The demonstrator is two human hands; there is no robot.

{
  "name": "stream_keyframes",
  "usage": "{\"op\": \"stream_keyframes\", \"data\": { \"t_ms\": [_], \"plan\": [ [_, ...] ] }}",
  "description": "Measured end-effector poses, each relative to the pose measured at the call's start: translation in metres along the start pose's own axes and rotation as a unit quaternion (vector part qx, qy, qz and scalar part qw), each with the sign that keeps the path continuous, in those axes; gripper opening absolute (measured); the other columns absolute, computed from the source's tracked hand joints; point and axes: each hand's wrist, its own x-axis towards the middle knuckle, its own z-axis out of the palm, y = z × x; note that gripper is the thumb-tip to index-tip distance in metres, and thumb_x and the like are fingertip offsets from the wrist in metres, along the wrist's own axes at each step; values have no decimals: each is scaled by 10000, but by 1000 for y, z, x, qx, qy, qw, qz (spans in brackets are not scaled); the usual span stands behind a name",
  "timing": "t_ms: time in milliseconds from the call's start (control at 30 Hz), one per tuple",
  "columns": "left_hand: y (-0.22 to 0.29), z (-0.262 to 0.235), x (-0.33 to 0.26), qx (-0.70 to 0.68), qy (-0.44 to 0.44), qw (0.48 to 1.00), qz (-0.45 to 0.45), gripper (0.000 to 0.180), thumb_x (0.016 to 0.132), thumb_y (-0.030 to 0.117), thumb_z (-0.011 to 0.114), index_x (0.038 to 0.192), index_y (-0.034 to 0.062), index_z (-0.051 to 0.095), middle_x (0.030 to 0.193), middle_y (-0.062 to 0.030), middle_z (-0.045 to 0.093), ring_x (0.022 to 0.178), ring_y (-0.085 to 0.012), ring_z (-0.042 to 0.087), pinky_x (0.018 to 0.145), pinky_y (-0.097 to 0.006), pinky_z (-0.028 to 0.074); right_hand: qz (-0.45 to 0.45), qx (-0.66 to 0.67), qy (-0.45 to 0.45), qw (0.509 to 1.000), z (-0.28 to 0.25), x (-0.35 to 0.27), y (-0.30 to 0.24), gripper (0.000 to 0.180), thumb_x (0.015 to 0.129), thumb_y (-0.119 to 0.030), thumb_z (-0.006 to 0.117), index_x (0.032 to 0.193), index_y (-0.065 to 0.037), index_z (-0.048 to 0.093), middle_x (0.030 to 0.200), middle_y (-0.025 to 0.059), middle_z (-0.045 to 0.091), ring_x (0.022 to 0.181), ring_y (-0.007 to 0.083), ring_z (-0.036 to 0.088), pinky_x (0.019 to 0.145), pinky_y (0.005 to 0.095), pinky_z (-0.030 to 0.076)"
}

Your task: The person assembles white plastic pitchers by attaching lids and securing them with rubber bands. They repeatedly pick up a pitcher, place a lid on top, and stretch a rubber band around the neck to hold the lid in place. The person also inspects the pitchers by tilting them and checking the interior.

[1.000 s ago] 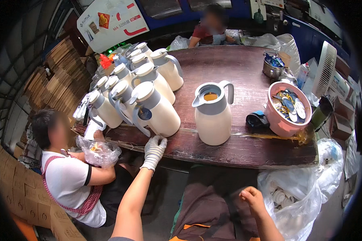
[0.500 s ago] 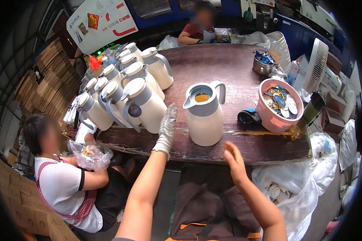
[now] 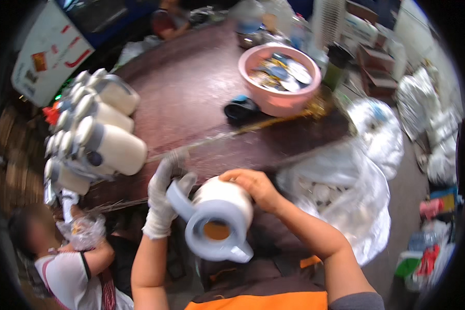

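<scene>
I hold a white jug (image 3: 223, 202) with a pale blue rim and handle close to my chest; brownish liquid shows in its open top. My left hand (image 3: 162, 194), in a white glove, grips the jug's handle side. My right hand (image 3: 253, 186), bare, is wrapped over the jug's body from the right. The jug is off the dark wooden table (image 3: 201, 93) and tipped toward me.
Several white lidded jugs (image 3: 100, 139) crowd the table's left side. A pink basin (image 3: 279, 77) of small items and a dark object (image 3: 241, 109) sit farther back. Big plastic bags (image 3: 346, 191) lie to my right. A seated person (image 3: 67, 258) is lower left, another person (image 3: 168, 20) beyond the table.
The jug stood on the table edge with both hands reaching toward it. Now both hands grip it and it is lifted off and pulled toward me; my view has swung right.
</scene>
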Motion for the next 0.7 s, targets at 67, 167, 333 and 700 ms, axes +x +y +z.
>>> {"op": "stream_keyframes", "data": {
  "t_ms": [67, 167, 333, 700],
  "plan": [
    [-6, 9, -26, 67, -5, 997, 44, 222, 846, 40, 696, 1063, 5, 666, 914, -52, 687, 804, -131, 628, 728, -259, 498, -62, -195, 17, 979, -23, -37, 3, 235, 922, -233, 623, 1018, -32, 697, 964, 60, 703, 950, 146, 630, 870, 305, 480],
    [-6, 14, -39, 76, 33, 997, -1, 125, 870, 54, 683, 987, 10, 685, 833, -12, 648, 741, -88, 569, 676, -237, 470, 97, -133, 220, 962, -115, -115, 52, 201, 915, -208, 638, 922, -22, 713, 863, 67, 709, 797, 124, 645, 727, 278, 509],
    [-11, 40, -35, 104, 20, 994, -30, 89, 869, 36, 684, 956, 17, 695, 789, 9, 640, 708, -66, 555, 643, -229, 468, 414, -469, 289, 725, -215, -203, 105, 470, 830, -396, 641, 1083, -2, 619, 1045, 222, 674, 968, 373, 645, 849, 452, 491],
    [-23, 69, -41, 261, -108, 958, 40, 218, 763, 59, 699, 980, 59, 683, 803, -142, 678, 720, -281, 681, 667, -322, 527, 406, -581, 419, 567, -200, -172, 186, 923, 756, -561, 680, 1440, -49, 331, 1413, 219, 432, 1259, 386, 464, 941, 474, 471]
  ]
}}
